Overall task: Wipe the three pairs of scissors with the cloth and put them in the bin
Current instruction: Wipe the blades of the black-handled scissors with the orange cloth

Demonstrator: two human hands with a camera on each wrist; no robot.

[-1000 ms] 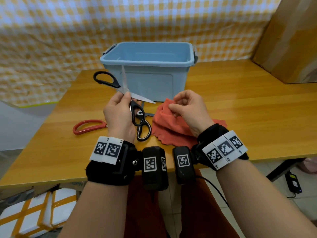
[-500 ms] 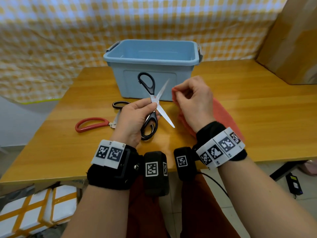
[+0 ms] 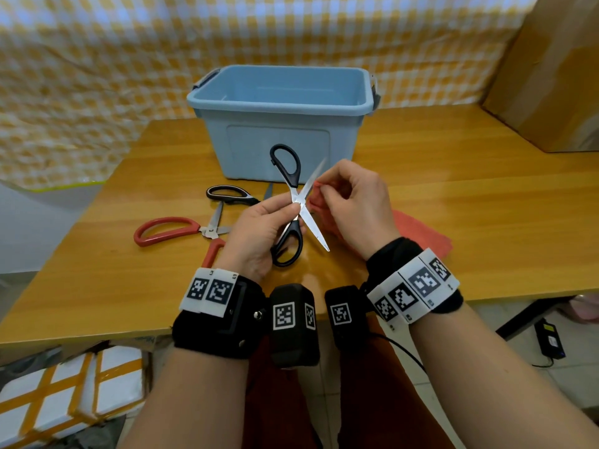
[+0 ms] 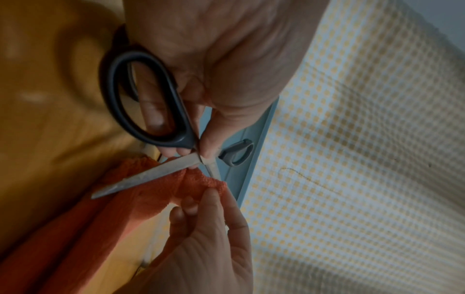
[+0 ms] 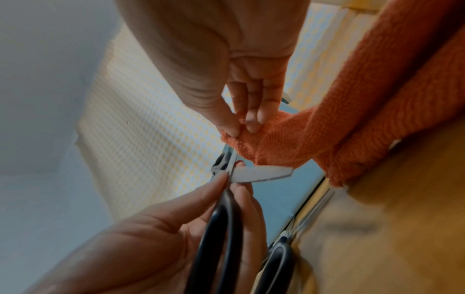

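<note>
Since a second ago, black-handled scissors lifted off the counter and swung round, blades now spread in an X in front of the blue bin. Pinched at the pivot by the left hand, one handle loop resting against its fingers. Orange cloth raised from its heap by the right hand, thumb and fingertips clamped on a fold, and brought against the upper blade right beside the pivot. Wiping of the first pair therefore just starting, by the look of it. Red-handled scissors and a second black-handled pair lying on the counter left of the hands, apparently unwiped. Nothing visible inside the bin.
</note>
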